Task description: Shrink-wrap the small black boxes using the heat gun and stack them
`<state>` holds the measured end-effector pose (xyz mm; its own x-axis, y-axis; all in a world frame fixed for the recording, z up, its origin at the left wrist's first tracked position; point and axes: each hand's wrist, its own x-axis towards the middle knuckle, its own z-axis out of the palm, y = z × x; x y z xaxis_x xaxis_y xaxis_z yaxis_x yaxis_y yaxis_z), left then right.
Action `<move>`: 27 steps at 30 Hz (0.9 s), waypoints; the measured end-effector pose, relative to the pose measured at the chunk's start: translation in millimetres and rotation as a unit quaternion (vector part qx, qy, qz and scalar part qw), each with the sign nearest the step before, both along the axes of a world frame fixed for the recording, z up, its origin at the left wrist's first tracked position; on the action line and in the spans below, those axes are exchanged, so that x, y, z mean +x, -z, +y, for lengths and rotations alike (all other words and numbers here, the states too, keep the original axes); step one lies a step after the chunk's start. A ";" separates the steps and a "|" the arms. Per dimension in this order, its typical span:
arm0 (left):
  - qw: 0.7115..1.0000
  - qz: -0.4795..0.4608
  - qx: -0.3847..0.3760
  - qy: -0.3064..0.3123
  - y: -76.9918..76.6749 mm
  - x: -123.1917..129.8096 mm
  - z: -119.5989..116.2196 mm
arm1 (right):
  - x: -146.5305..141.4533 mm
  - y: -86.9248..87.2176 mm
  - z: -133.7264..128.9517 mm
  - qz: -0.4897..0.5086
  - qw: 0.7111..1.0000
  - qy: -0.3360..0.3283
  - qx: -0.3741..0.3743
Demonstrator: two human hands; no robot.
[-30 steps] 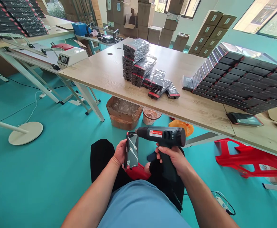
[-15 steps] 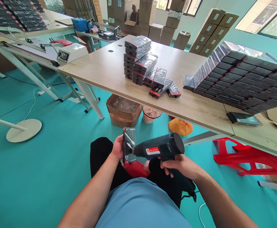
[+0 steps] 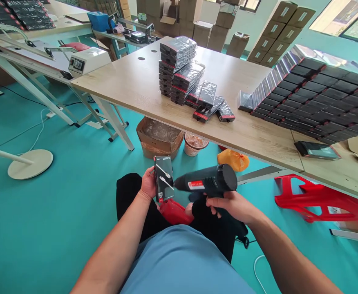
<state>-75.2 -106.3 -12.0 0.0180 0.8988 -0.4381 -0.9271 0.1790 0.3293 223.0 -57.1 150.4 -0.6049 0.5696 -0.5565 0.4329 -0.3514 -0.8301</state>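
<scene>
My left hand (image 3: 148,183) grips the left edge of a slim black cable box (image 3: 164,178) with white cable plugs pictured on its front, held upright above my lap. My right hand (image 3: 228,206) is wrapped around the handle of a dark heat gun (image 3: 208,181) with a red label. Its nozzle points left at the box, close to the box's right edge; whether the two touch I cannot tell. On the table (image 3: 130,87) ahead, film-wrapped boxes (image 3: 179,69) of like look stand in stacks, with several lying loose in front.
A large block of stacked boxes (image 3: 314,98) fills the table's right side. Below the table are a carton of clear film (image 3: 159,139), a waste basket (image 3: 195,145) and an orange bag (image 3: 233,160). A red plastic stool (image 3: 316,200) lies at right; a round stand base (image 3: 30,164) is at left.
The cable box has moved slightly left and up in my left hand, and its front is turned more toward me. The heat gun stays aimed at it, its nozzle now nearer the right edge.
</scene>
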 end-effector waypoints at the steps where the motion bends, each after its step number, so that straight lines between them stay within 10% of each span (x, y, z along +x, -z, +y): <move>1: 1.000 0.001 -0.001 -0.004 -0.2 -0.6 -0.1 | -1.7 0.6 -1.2 0.001 1.000 0.021 0.010; 7: 0.998 0.028 -0.003 -0.058 -0.5 -4.3 3.1 | -12.7 0.8 -18.4 0.002 0.997 -0.052 -0.065; 13: 0.990 0.027 0.034 -0.133 -1.7 -9.3 6.2 | -14.4 9.5 -32.1 0.034 0.997 0.045 -0.049; 22: 0.998 0.021 -0.011 -0.063 0.1 -6.0 6.6 | -30.5 9.5 -21.0 0.061 0.995 0.080 -0.016; 27: 0.999 0.024 -0.026 -0.004 4.1 1.9 3.5 | -34.4 -11.2 -9.6 0.034 0.996 -0.081 0.004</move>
<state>-73.3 -102.7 -16.1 -0.0110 0.8747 -0.4845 -0.9123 0.1896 0.3631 188.6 -66.7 161.6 -0.7257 0.4655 -0.5067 0.4263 -0.2738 -0.8621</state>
